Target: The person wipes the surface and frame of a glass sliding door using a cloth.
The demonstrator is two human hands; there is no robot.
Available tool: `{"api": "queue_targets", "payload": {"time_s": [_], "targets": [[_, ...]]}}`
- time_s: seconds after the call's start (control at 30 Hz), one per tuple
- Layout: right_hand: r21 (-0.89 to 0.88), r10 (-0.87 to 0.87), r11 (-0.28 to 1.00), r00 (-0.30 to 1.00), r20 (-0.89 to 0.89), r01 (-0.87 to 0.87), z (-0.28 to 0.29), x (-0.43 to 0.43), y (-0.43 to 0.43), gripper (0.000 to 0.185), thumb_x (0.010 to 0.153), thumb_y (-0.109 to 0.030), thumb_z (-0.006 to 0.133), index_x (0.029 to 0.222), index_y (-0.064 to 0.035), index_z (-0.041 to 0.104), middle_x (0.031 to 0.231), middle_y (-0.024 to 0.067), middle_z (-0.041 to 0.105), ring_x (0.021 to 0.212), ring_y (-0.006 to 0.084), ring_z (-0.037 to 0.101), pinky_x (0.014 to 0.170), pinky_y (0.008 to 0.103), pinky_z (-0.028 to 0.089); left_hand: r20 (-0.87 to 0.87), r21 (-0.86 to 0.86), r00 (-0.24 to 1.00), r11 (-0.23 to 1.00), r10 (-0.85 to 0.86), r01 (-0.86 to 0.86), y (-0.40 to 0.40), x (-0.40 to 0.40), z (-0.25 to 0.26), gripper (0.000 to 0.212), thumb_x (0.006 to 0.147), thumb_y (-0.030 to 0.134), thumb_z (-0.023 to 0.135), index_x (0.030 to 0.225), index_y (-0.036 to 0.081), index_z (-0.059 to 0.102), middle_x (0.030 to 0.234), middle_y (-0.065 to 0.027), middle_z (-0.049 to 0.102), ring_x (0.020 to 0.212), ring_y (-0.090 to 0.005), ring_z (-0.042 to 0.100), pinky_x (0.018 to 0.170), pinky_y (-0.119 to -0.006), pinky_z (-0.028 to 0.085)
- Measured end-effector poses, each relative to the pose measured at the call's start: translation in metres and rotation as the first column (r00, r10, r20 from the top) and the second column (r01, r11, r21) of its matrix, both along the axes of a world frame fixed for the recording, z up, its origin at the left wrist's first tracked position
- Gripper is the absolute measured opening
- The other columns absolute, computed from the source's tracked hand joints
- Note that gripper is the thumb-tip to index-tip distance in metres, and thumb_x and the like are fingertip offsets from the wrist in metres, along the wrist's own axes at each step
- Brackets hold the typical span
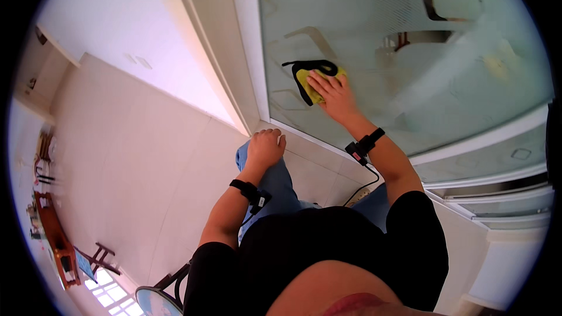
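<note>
My right hand (336,96) presses a yellow cloth with black edging (314,90) against the lower left part of a frosted glass panel (364,114) with clear rectangular patterns. The fingers lie spread over the cloth, and a dark loop of its edging sticks out above them. My left hand (265,147) rests on my knee in blue jeans, its fingers bent over the knee, with no object seen in it. Each wrist bears a black strap with a small cabled device.
A white door frame (252,44) borders the glass on the left. More framed glass panels (496,158) stand at the right. Behind me at the lower left are a round-seated chair (158,300), a dark stool (99,259) and a wooden cabinet (55,228).
</note>
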State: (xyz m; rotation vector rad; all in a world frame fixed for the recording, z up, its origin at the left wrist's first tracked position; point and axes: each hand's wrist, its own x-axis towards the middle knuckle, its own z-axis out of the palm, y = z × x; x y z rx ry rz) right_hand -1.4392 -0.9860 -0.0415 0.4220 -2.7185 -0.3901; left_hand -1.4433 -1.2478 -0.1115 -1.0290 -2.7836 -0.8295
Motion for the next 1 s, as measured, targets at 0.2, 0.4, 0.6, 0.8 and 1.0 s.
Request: {"api": "queue_targets", "payload": {"time_s": [0.2, 0.4, 0.6, 0.8, 1.0], "targets": [[-0.543, -0.214, 0.839, 0.936, -0.28, 0.03, 0.068, 0.093, 0.005, 0.067, 0.08, -0.023, 0.069, 0.142, -0.0157, 0.044, 0.149, 0.0036, 0.041, 0.135, 0.0292, 0.035, 0.111, 0.0553, 0.019, 0.552, 0.493, 0.796, 0.867, -0.248, -0.072, 0.038, 0.005, 0.022, 0.042, 0.093, 0.044, 0.057, 0.108, 0.007, 0.066, 0.095, -0.0137, 0.068, 0.093, -0.0242, 0.065, 0.09, -0.041, 0.048], [-0.904, 0.089, 0.35, 0.952, 0.294, 0.246, 0.01, 0.14, 0.001, 0.064, 0.09, -0.035, 0.06, 0.144, -0.0084, 0.039, 0.144, 0.022, 0.041, 0.136, 0.0375, 0.035, 0.111, 0.047, 0.028, 0.135, 0.802, -0.327, 0.297, -0.935, -0.518, 0.093, 0.045, 0.052, 0.062, 0.097, 0.056, 0.044, 0.137, 0.008, 0.046, 0.135, -0.0112, 0.052, 0.122, -0.0291, 0.053, 0.101, -0.047, 0.045], [-0.553, 0.216, 0.829, 0.862, 0.458, 0.086, 0.019, 0.191, 0.007, 0.067, 0.085, -0.03, 0.069, 0.142, -0.0076, 0.042, 0.147, 0.0202, 0.039, 0.138, 0.0355, 0.033, 0.113, 0.0434, 0.027, 0.459, 0.534, -0.205, 0.453, -0.864, -0.714, 0.106, 0.087, -0.01, 0.046, 0.099, 0.038, 0.051, 0.132, 0.007, 0.05, 0.131, -0.0114, 0.057, 0.12, -0.0295, 0.055, 0.104, -0.048, 0.044], [-0.467, -0.1, 0.883, 0.992, -0.073, 0.055, 0.125, 0.216, 0.093, 0.052, 0.089, -0.018, 0.064, 0.137, -0.0086, 0.05, 0.144, 0.019, 0.043, 0.136, 0.0387, 0.037, 0.111, 0.0462, 0.031, 0.651, 0.649, 0.316, 0.29, -0.69, -0.704, 0.082, 0.044, 0.013, 0.041, 0.1, 0.032, 0.05, 0.128, 0.002, 0.052, 0.12, -0.0095, 0.062, 0.108, -0.0252, 0.061, 0.097, -0.04, 0.047], [-0.259, -0.31, 0.946, 0.772, -0.555, 0.194, 0.217, 0.256, 0.149, 0.047, 0.093, -0.014, 0.058, 0.139, -0.0083, 0.049, 0.148, 0.018, 0.038, 0.138, 0.0398, 0.032, 0.112, 0.049, 0.026, -0.279, 0.817, 0.938, 0.565, 0.204, 0.12, 0.087, -0.044, 0.144, 0.049, 0.093, 0.003, 0.051, 0.139, -0.004, 0.035, 0.154, -0.0277, 0.017, 0.142, -0.0456, 0.017, 0.116, -0.047, 0.016]]}}
